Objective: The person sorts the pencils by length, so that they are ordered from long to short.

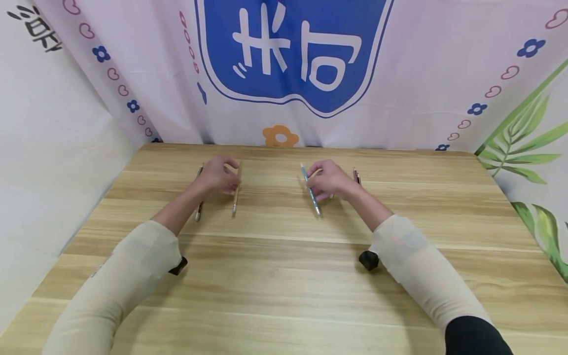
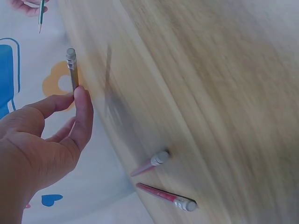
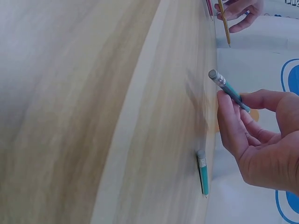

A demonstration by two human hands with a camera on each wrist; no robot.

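Note:
My left hand [image 1: 219,176] pinches a yellow pencil [image 1: 235,199] between thumb and fingertips. In the left wrist view its eraser end [image 2: 71,55] points up, above the tabletop. Across from it, my right hand [image 1: 329,179] pinches a blue-green pencil [image 1: 313,198], its silver-capped eraser end toward me. Below the left hand, two red pencils [image 2: 161,192] with pale erasers lie on the wood, partly covered by that hand in the head view. Near the right hand, another teal pencil [image 3: 203,175] lies on the table.
Dark pencil tips [image 1: 357,176] show behind the right wrist. The wooden table [image 1: 270,276] ends at a printed cloth [image 1: 426,74] hanging along its far edge. Black wrist-worn pieces [image 1: 369,260] stick out from the cream sleeves [image 1: 421,266].

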